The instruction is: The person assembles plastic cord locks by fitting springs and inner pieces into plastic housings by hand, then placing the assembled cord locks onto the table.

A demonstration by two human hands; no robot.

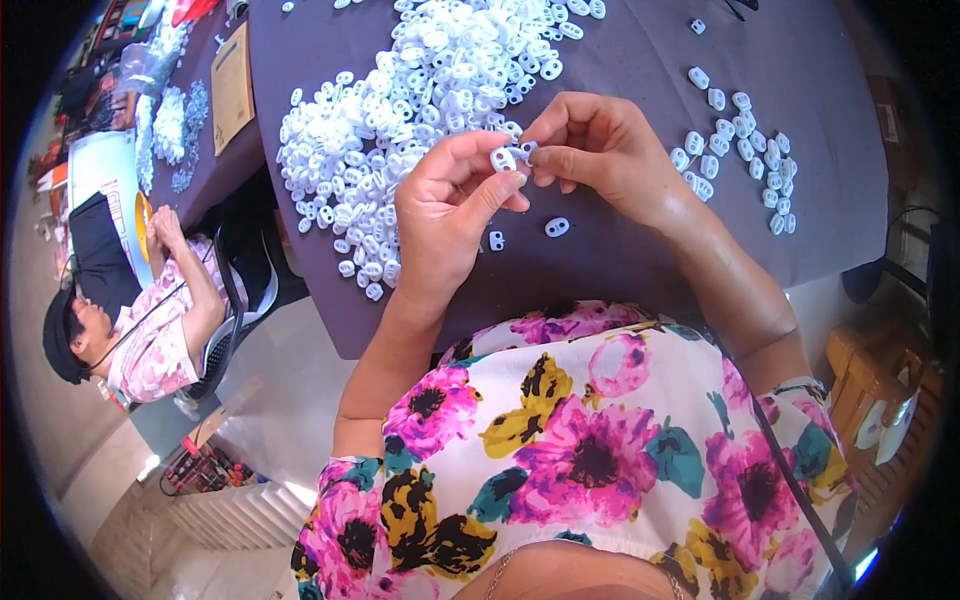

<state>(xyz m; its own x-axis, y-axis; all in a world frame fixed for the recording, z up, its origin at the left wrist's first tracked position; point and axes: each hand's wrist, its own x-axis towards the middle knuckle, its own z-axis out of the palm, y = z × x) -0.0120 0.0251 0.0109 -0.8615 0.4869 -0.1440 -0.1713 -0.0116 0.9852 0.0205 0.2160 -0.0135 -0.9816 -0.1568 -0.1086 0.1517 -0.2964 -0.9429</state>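
Between my left thumb and fingers is a white oval plastic cord lock (503, 160) with two holes. My left hand (450, 195) is closed on it. My right hand (600, 150) pinches a small white plastic piece (528, 148) right against the lock; its exact shape is partly hidden by the fingertips. A large heap of similar white two-hole pieces (440, 90) spreads over the dark cloth beyond and left of my hands. One loose cord lock (556, 228) and a smaller white part (496, 240) lie on the cloth just below them.
The dark-clothed table (640, 265) carries a scattered group of white cord locks (745, 150) at right. At left, another person (165, 320) sits by a second table with a brown clipboard-like board (232, 90) and piles of small clear parts (185, 130). A wooden stool (870, 390) stands at lower right.
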